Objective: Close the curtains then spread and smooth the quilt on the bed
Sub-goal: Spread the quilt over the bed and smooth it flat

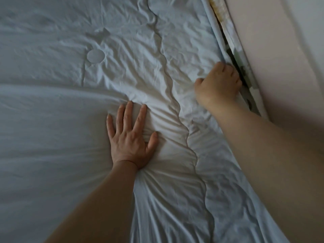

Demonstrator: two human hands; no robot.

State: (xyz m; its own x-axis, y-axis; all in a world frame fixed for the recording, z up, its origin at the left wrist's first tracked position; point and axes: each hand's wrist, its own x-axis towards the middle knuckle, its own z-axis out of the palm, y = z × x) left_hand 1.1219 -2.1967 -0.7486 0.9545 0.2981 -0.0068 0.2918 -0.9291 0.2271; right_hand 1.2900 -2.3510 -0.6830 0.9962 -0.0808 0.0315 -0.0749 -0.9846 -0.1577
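Note:
A pale blue-white quilt (52,120) covers the whole bed, wrinkled around a wavy stitched seam that runs from the top middle down to the lower right. My left hand (131,137) lies flat on it with fingers spread, and creases fan out from under the palm. My right hand (219,85) grips the quilt's right edge in a fist, right at the narrow gap beside the wall. The curtains are not in view.
A pinkish wall (280,67) runs close along the bed's right side. In the dark gap between them shows a patterned fabric edge (236,50), green and yellow on white. A round stitched patch (95,56) marks the quilt at the upper left.

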